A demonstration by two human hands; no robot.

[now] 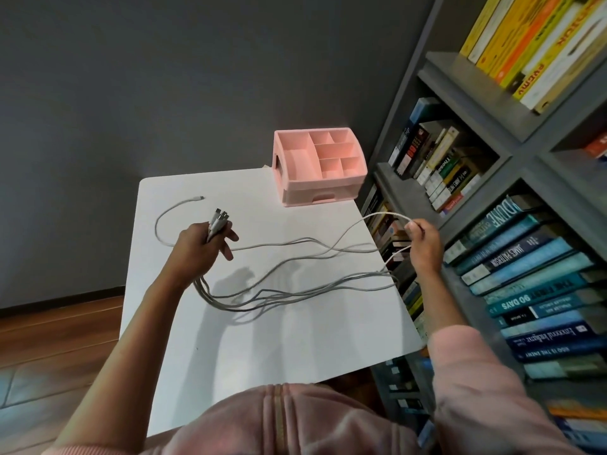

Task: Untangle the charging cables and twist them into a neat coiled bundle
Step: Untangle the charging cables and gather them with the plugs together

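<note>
Cables (295,287) lie slack across the counter (262,349), crossing midway. The left hand (197,246) curls its fingers (226,250) round the gathered plugs (219,219). The right hand (425,244) pinches a white loop (387,213) past the edge. A hard pull could cinch the crossings into knots, or whip the loose end (198,198) off.

This is looking like a home reading corner: a grey bookshelf (512,152) is filling the side from 1 to 4 o'clock, crammed with upright and stacked books (525,257) (many spines readable). A small white table (295,339) is carrying a pink desk organiser (320,188) at 12 o'clock, with wood flooring (49,339) showing at 8 o'clock.
</note>
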